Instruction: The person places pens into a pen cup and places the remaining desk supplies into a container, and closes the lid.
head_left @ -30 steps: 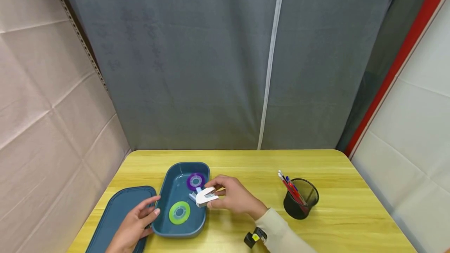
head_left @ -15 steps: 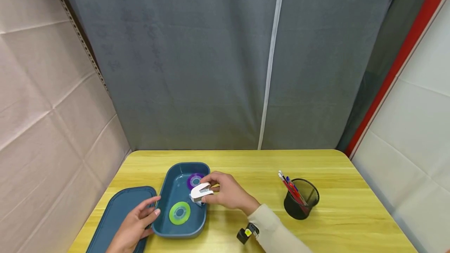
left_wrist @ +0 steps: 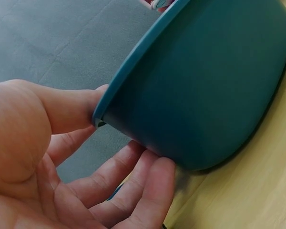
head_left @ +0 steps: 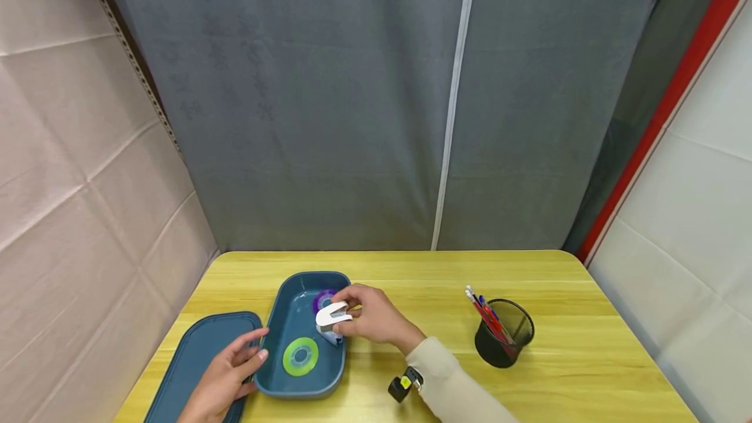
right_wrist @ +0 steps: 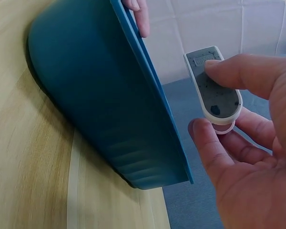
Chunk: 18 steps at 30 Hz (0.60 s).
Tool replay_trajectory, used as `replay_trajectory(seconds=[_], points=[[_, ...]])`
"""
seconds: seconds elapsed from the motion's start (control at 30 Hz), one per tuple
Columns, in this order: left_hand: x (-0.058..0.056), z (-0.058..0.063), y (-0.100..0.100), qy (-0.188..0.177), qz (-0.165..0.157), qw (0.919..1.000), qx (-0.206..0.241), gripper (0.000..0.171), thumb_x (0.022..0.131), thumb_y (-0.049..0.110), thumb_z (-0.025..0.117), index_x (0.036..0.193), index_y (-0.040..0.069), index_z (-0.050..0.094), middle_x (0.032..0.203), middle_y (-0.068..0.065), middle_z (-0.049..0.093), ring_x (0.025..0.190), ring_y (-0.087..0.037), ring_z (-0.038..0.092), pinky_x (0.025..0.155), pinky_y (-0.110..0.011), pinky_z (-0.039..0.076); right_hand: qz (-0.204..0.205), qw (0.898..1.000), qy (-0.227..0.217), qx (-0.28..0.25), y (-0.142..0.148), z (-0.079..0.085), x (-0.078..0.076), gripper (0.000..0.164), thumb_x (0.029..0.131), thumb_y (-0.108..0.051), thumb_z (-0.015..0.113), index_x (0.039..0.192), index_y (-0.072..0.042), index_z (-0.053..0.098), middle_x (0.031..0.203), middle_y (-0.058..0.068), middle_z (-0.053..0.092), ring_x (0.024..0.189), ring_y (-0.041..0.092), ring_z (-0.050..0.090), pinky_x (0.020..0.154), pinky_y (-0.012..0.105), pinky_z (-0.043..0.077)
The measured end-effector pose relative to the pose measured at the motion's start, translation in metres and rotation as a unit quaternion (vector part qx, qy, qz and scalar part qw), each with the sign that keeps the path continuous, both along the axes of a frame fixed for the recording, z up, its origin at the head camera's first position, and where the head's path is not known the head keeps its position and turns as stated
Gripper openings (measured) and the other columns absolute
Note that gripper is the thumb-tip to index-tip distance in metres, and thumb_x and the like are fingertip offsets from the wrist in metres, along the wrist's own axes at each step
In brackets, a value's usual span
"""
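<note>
My right hand (head_left: 376,318) pinches a small white stapler (head_left: 332,316) between thumb and fingers, above the right side of a blue box (head_left: 281,371). Its grey underside faces the right wrist view. Inside the box lie a green tape roll (head_left: 300,356) and a purple tape roll (head_left: 320,299), the latter partly covered by the right hand. Under the stapler, a pale blue and white item (head_left: 335,336) is mostly hidden, its kind unclear. My left hand (head_left: 223,377) holds the box's left rim; the left wrist view has its fingertips (left_wrist: 162,169) against the outer wall.
A matching blue lid (head_left: 196,348) lies left of the box, partly beneath the left hand. To the right stands a black pen holder (head_left: 496,351) with red and blue pens and pencils. Grey curtain (head_left: 329,116) closes off the table's (head_left: 411,273) far edge.
My right hand has carried the stapler a little to the left and away from me, further over the box. The left hand stays at the rim.
</note>
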<state>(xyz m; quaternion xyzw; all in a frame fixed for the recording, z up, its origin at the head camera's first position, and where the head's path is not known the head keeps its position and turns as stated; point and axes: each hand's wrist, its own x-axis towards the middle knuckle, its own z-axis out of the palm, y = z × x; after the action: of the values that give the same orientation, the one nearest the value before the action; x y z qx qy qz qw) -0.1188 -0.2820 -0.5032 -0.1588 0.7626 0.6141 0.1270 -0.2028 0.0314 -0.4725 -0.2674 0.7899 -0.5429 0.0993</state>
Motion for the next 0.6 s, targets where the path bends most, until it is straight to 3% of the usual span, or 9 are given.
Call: replay_trajectory(seconds=[0.4,0.6], points=[[-0.002,-0.001,0.0,0.002,0.003,1.0,-0.005,0.067,0.101,0.036,0.074,0.16,0.018,0.047,0.152,-0.026,0.055,0.132,-0.037,0.06,0.088,-0.053,0.062,-0.007,1.0,0.013,0.018,-0.021,0.002,-0.01,0.04,0.083,-0.012,0.089,0.119,-0.011,0.073,0.11,0.0,0.071,0.092,0.006,0.068,0.077,0.02,0.06],[-0.001,-0.001,0.001,0.002,0.005,0.9999,-0.009,0.064,0.101,0.034,0.073,0.158,0.019,0.049,0.152,-0.026,0.055,0.132,-0.037,0.06,0.086,-0.051,0.063,-0.01,0.999,0.021,0.034,-0.032,0.0,-0.014,0.041,0.082,-0.013,0.091,0.12,-0.01,0.073,0.111,0.001,0.07,0.092,0.005,0.066,0.079,0.018,0.058]])
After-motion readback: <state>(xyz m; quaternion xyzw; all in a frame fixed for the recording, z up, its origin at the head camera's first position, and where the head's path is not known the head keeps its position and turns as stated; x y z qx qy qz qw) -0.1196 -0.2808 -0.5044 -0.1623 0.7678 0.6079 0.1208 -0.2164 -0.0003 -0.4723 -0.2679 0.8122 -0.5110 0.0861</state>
